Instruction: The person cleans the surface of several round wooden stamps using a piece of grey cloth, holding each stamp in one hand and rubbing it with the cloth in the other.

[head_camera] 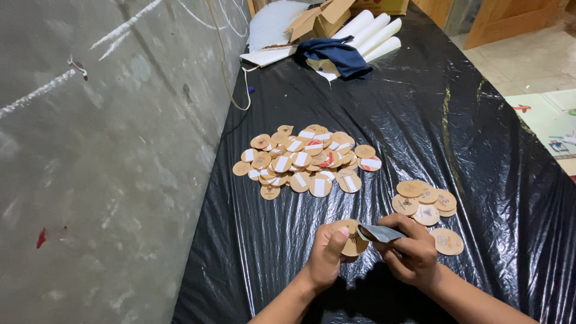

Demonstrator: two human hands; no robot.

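My left hand (330, 249) gripped one disc (354, 241); my right hand (411, 252) pinched one grey strip (379, 233). Seven discs (426, 207) lay right, one large pile (306, 161) ahead.

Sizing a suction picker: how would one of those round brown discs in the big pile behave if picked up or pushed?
Probably light and stiff: the discs in the big pile look thin, flat and unbent, as does the disc pinched in the left hand. Likely to slide rather than roll, lying flat on glossy black plastic sheeting. Overlaps suggest neighbours would shift too.
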